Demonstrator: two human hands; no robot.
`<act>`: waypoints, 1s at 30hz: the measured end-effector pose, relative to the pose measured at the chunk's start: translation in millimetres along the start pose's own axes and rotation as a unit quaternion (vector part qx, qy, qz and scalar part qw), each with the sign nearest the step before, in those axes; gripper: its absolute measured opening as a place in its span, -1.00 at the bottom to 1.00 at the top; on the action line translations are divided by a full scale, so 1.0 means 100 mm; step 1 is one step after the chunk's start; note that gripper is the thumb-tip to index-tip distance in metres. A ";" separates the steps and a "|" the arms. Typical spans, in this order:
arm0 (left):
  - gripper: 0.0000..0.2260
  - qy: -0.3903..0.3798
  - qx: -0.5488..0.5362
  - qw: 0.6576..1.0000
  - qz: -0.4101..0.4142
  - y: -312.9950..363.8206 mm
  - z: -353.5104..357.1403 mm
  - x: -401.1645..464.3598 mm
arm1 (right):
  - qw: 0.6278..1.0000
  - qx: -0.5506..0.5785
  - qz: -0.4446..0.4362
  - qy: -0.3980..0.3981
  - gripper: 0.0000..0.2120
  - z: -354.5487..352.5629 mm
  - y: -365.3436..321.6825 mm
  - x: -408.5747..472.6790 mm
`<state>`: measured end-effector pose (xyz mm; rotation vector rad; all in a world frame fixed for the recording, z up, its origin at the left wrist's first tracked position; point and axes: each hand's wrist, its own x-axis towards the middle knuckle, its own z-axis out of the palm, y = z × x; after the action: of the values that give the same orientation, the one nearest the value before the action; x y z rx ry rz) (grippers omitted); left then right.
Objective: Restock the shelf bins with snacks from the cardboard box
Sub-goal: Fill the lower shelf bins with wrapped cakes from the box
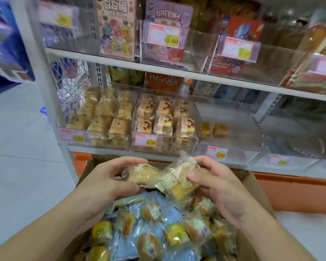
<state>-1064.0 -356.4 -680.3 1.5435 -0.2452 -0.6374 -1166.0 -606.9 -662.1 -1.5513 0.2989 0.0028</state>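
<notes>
A person's left hand (109, 178) and right hand (215, 183) meet above an open cardboard box (252, 187) in front of a shop shelf (177, 73), each holding 1 wrapped snack. The left fingers are curled round a clear-wrapped pale cake (142, 174), thumb below and fingertips over its top. The right thumb and fingers are clamped on a second wrapped cake (177, 180) with a cream label band, tilted so that its crimped end points up toward the shelf. The 2 packets touch between the hands.

Below the wrists the box is heaped with loose snack packs (154, 228), some in blue wrappers, others showing round golden or orange cakes through clear film.

On the lower shelf, 3 clear bins stand side by side. The left bin (94, 117) is packed with yellow cakes, the middle bin (164, 117) with rows of labelled cakes, and the right bin (231, 129) holds only 2 small cakes (214, 129) near its back left corner. Red-and-yellow price tags (146, 139) hang on the bin fronts. Taller boxed snacks (117, 25) fill the clear bins on the shelf above.
</notes>
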 end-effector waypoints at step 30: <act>-0.43 -0.009 -0.047 0.997 -0.064 0.03 0.19 0.16 | 0.980 -0.170 -0.094 0.037 -0.60 0.37 0.10 0.15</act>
<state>-1060.4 -381.0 -680.6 1.4722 -0.1277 -0.7539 -1147.0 -572.8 -675.4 -1.9176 0.2157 -0.1590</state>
